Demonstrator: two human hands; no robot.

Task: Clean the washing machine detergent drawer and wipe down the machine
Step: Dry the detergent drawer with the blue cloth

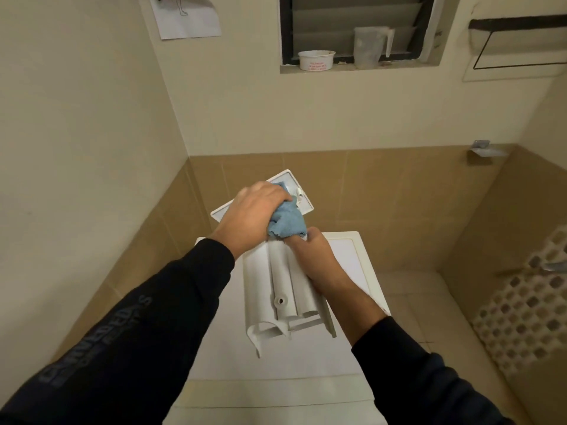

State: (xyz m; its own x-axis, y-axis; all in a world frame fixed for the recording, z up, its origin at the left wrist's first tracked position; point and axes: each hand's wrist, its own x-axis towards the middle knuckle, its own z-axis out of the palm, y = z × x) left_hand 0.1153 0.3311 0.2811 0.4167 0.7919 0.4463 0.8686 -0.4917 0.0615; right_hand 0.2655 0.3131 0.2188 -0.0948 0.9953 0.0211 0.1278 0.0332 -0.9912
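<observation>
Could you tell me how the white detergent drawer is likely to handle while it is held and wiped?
The drawer looks like rigid moulded plastic, so probably stiff and light: the right hand alone supports it. Its smooth surface may be slippery, especially if wet.

Cream upper walls (pixel 92 102) over tan tiled lower walls (pixel 383 194); dark-framed louvre window (pixel 356 26) with white tub (pixel 316 60) and jug (pixel 369 46) on sill; dim light.
</observation>
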